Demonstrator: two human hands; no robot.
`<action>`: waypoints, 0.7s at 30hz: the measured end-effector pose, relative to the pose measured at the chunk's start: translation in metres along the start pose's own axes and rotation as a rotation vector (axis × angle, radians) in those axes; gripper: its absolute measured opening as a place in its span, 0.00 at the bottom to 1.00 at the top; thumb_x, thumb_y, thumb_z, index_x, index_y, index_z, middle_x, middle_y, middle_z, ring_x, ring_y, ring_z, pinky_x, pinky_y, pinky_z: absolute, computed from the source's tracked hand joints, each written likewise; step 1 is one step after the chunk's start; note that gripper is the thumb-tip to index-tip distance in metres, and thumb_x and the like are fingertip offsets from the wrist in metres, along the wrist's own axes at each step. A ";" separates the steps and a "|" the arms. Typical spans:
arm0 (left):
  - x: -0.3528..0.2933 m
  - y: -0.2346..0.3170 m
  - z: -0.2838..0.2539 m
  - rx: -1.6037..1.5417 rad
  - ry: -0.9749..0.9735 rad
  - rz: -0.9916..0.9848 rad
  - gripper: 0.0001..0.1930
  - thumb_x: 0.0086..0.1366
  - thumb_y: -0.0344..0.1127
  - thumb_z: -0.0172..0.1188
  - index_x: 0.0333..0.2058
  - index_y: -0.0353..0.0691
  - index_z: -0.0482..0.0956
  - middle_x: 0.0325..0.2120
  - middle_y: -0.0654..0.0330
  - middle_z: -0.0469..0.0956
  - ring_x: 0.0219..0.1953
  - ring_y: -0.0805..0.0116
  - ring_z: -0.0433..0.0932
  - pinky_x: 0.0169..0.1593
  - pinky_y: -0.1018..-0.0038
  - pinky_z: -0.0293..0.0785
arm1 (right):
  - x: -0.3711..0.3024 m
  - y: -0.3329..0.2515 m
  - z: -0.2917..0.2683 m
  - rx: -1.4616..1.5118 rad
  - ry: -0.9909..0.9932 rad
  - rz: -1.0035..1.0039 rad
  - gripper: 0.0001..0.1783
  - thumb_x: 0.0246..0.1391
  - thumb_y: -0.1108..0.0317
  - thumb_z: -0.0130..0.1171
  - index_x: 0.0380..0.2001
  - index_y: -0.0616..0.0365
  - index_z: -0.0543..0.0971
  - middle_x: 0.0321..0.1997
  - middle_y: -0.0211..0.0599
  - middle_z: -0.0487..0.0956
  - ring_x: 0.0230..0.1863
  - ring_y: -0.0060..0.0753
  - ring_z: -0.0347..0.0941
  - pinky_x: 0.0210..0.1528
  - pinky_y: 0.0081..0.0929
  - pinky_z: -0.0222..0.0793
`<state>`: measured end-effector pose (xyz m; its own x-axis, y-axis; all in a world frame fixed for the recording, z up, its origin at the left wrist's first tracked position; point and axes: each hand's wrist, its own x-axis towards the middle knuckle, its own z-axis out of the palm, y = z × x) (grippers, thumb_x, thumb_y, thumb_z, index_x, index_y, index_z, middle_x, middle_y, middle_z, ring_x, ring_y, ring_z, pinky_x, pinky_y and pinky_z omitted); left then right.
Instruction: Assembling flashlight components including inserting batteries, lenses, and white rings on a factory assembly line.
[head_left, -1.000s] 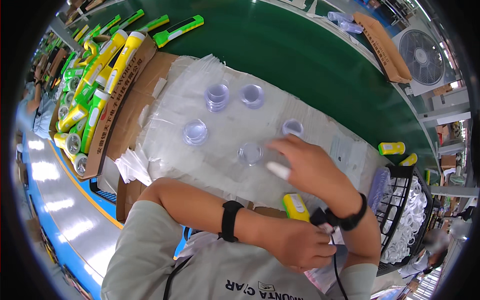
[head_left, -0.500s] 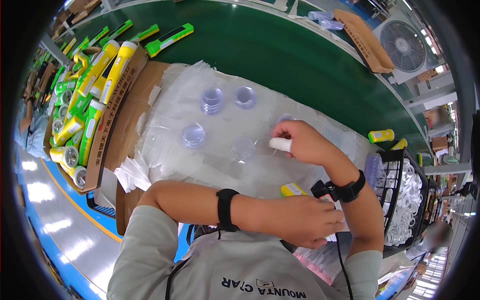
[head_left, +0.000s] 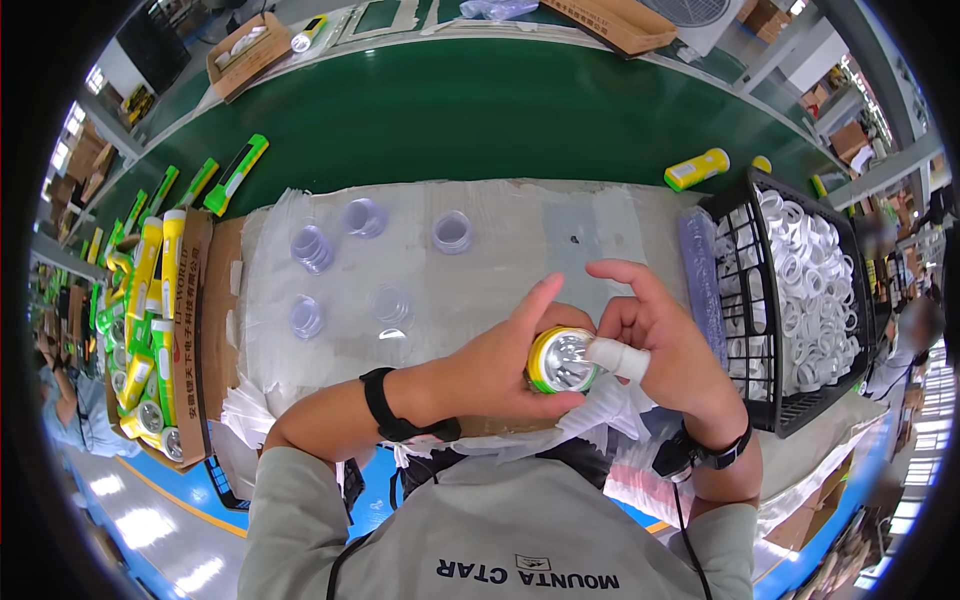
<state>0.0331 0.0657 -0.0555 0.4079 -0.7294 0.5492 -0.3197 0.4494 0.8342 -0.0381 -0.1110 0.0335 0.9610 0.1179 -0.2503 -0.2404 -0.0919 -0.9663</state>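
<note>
Centrally, left hand (head_left: 500,360) wraps the yellow flashlight head (head_left: 560,360), thumb raised; right hand (head_left: 660,345), index extended, pinches its rim with a bandaged finger. Flashlight body hidden by palms.

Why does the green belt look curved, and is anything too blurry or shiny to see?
Head view: the fisheye lens bows the green belt toward the rim; the flashlight in the left hand is sharp, with its reflector glinting; the floor shows bright glare; the far right edge is blurred.
</note>
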 end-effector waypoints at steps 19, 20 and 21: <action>-0.011 -0.013 -0.019 -0.137 0.001 -0.090 0.33 0.49 0.37 0.69 0.50 0.45 0.60 0.39 0.49 0.72 0.39 0.61 0.74 0.42 0.68 0.72 | -0.044 -0.030 -0.160 -0.540 0.607 -0.115 0.13 0.53 0.68 0.58 0.42 0.59 0.75 0.29 0.26 0.75 0.32 0.17 0.69 0.34 0.22 0.66; -0.009 -0.014 -0.017 -0.160 -0.031 -0.069 0.33 0.49 0.37 0.69 0.50 0.45 0.60 0.39 0.49 0.72 0.39 0.61 0.74 0.42 0.68 0.72 | -0.070 -0.019 -0.218 -1.036 0.739 -0.012 0.12 0.50 0.68 0.59 0.39 0.58 0.76 0.29 0.32 0.77 0.33 0.26 0.72 0.37 0.26 0.68; -0.008 -0.013 -0.015 -0.158 -0.024 -0.096 0.32 0.49 0.38 0.69 0.49 0.45 0.59 0.38 0.48 0.72 0.37 0.62 0.74 0.41 0.69 0.72 | -0.094 0.004 -0.267 -1.248 0.770 0.156 0.11 0.50 0.71 0.54 0.39 0.57 0.77 0.30 0.39 0.78 0.33 0.37 0.74 0.39 0.31 0.69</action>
<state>0.0471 0.0730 -0.0701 0.4091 -0.7842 0.4666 -0.1413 0.4507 0.8814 -0.0931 -0.3869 0.0690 0.8675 -0.4791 0.1339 -0.4588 -0.8746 -0.1571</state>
